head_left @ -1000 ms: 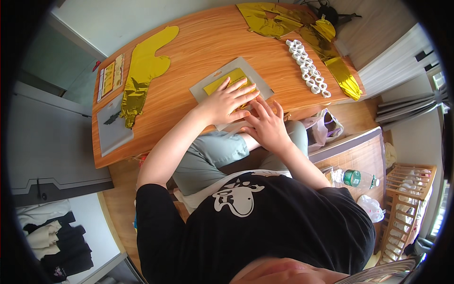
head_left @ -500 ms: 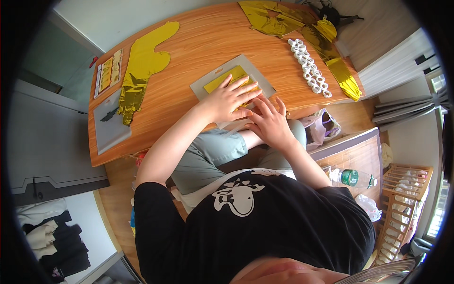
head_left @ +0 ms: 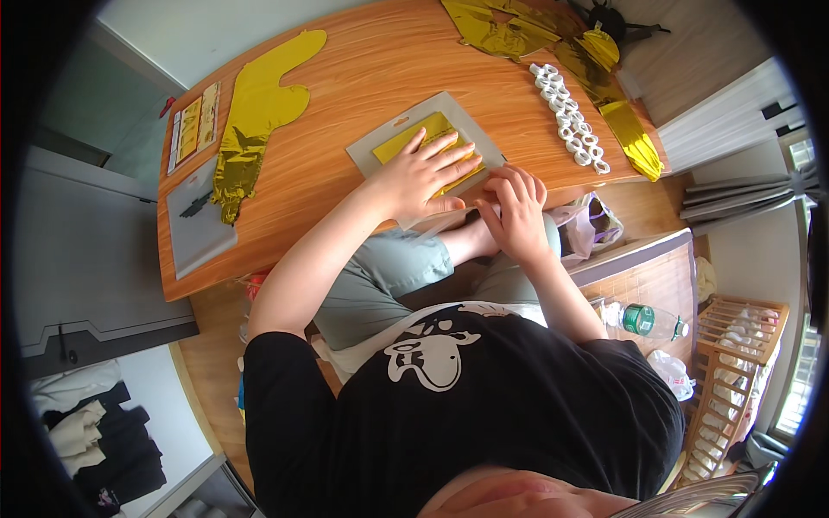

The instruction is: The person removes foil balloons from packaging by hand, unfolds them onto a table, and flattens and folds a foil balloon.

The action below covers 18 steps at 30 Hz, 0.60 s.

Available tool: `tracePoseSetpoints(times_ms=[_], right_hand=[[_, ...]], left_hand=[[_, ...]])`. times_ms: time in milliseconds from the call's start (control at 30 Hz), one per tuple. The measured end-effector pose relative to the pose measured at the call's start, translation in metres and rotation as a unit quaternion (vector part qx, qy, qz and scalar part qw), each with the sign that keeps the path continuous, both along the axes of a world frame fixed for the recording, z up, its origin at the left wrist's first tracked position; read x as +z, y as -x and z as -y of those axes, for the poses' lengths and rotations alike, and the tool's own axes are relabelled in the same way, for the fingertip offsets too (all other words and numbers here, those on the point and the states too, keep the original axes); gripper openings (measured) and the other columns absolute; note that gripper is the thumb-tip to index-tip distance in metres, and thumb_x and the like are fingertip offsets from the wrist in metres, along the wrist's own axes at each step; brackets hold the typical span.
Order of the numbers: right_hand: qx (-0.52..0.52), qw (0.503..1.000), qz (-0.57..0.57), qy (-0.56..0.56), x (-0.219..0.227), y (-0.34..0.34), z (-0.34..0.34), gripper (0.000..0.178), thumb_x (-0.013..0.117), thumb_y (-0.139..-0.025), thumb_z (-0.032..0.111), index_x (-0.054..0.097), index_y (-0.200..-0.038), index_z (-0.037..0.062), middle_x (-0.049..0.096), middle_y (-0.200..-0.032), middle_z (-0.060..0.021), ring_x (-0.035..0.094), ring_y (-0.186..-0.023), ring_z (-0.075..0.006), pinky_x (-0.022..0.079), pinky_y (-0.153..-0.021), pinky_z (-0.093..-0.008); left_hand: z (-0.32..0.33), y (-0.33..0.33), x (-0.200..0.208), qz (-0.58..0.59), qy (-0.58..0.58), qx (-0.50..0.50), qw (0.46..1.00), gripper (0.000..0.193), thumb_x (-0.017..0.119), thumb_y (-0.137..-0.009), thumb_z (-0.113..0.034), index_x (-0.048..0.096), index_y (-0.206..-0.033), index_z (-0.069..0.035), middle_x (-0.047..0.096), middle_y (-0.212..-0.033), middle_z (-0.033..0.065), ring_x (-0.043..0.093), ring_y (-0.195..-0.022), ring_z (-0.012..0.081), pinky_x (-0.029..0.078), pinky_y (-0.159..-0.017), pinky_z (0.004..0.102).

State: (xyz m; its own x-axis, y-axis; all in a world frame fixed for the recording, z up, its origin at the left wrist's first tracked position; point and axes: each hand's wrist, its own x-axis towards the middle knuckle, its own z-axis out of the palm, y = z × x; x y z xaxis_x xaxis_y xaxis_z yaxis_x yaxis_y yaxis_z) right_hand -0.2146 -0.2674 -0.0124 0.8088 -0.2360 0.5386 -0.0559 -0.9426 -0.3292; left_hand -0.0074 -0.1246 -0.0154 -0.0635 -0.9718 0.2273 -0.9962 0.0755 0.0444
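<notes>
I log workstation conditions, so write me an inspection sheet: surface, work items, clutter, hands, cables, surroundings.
Surface: wood-grain table.
Work items: flat gold piece on or inside a grey sheet; which is unclear.
Clutter: gold foil shape at left; white rings and more gold foil at right.
Left hand: laid over the gold piece, fingers spread.
Right hand: fingers bent by the table's near edge; grip unclear.
Cables: nothing seen for certain.
Surroundings: grey door at left; bottle and curtain at right.

The foil (head_left: 438, 127) is gold, the table (head_left: 371, 78) wood-grained orange.
</notes>
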Motion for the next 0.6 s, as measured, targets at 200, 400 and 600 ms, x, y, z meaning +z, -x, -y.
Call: tracePoseSetpoints(times_ms=[200, 400, 600], right_hand=[[0.003, 1.0, 0.004, -0.002, -0.007, -0.003, 0.002, 0.036, 0.073, -0.089, 0.027, 0.063, -0.117, 0.0072, 0.061, -0.132, -0.0108, 0.052, -0.131, -0.0337, 0.028, -0.114, -0.0497], [0.001, 1.0, -0.019, 0.003, -0.001, -0.001, 0.005, 0.03, 0.072, -0.09, 0.026, 0.065, -0.115, 0.0095, 0.066, -0.131, -0.0061, 0.052, -0.133, -0.0321, 0.019, -0.116, -0.0554], [0.12, 0.99, 0.002, -0.069, 0.011, -0.005, 0.008, 0.017, 0.073, -0.085, 0.01, 0.069, -0.102, 0.01, 0.069, -0.1, -0.0047, 0.064, -0.101, -0.0292, 0.045, -0.093, -0.0405]], left_hand=[[0.0, 0.001, -0.002, 0.016, 0.007, 0.0, 1.0, 0.075, 0.034, -0.1, -0.072, 0.034, -0.16, -0.026, 0.033, -0.166, 0.0043, 0.027, -0.154, 0.0314, 0.02, -0.123, 0.0625], [0.0, 0.002, -0.001, 0.003, 0.003, 0.008, 1.0, 0.059, 0.042, -0.105, -0.055, 0.036, -0.159, -0.032, 0.034, -0.166, 0.0018, 0.028, -0.154, 0.0308, 0.021, -0.123, 0.0623], [0.013, -0.013, -0.002, 0.018, -0.024, 0.011, 1.0, 0.054, 0.042, -0.107, -0.048, 0.036, -0.159, -0.036, 0.032, -0.167, 0.0005, 0.027, -0.155, 0.0299, 0.021, -0.123, 0.0629]])
